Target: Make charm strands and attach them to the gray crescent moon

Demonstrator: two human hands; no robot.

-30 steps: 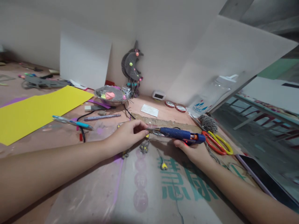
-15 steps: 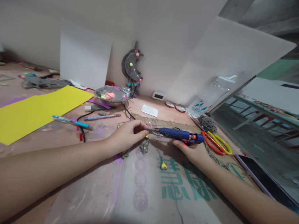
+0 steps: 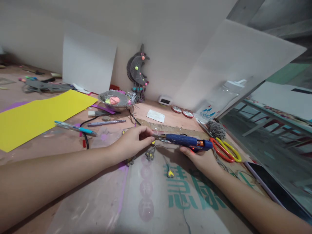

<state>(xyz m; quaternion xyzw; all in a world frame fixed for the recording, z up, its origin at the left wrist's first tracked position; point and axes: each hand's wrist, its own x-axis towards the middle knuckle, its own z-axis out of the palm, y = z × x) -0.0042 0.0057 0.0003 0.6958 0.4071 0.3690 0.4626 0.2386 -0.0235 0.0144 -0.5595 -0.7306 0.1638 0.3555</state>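
Observation:
My right hand (image 3: pixel 201 159) is wrapped round the grip of a blue hot glue gun (image 3: pixel 185 140), whose red light is lit. Its nozzle points left and meets the fingertips of my left hand (image 3: pixel 133 141). Those fingers are pinched together on something small, mostly hidden; a bit of yellow shows just below them. Beneath lies a small bundle of grey yarn pieces with yellow bits (image 3: pixel 150 154). A grey yarn-edged piece with a yellow heart (image 3: pixel 170 173) rests on the printed plastic sheet (image 3: pixel 143 182), its strand trailing upward.
Right of the glue gun are red-and-yellow-handled scissors (image 3: pixel 225 150), a grey yarn ball (image 3: pixel 216 130) and a phone (image 3: pixel 275 185). Behind stand a clear bottle (image 3: pixel 218 100) and a metal bowl (image 3: pixel 117 105) of materials. Pens (image 3: pixel 75 128) and yellow sheet (image 3: pixel 41 118) lie left.

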